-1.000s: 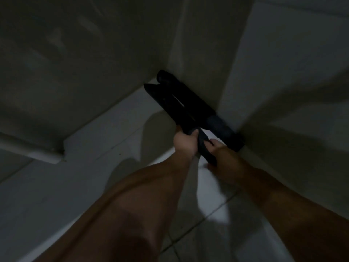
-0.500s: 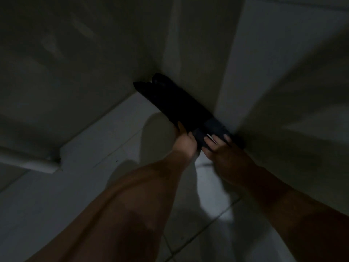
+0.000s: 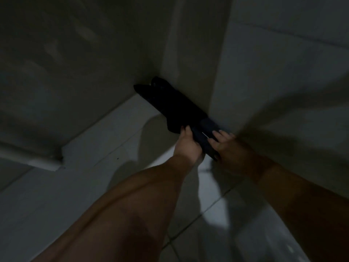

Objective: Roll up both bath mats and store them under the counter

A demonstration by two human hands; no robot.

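Observation:
Two dark rolled bath mats lie side by side on the pale tiled floor, pushed into a dim corner against a wall. The nearer roll (image 3: pixel 170 106) is black; the roll behind it (image 3: pixel 207 125) looks dark blue at its near end. My left hand (image 3: pixel 187 144) grips the near end of the black roll. My right hand (image 3: pixel 224 146) rests with fingers spread on the near end of the blue roll, pressing it toward the wall. Both forearms reach in from the bottom of the view.
A wall panel (image 3: pixel 188 53) stands right behind the mats, and a tiled wall (image 3: pixel 283 72) runs to the right. A white ledge or pipe (image 3: pixel 37 159) juts out low at the left. The floor tiles (image 3: pixel 94 167) stretch toward me.
The rolls have slid further into the corner and lie flatter against the wall. My right hand has opened from a grip to spread fingers on the blue roll's end.

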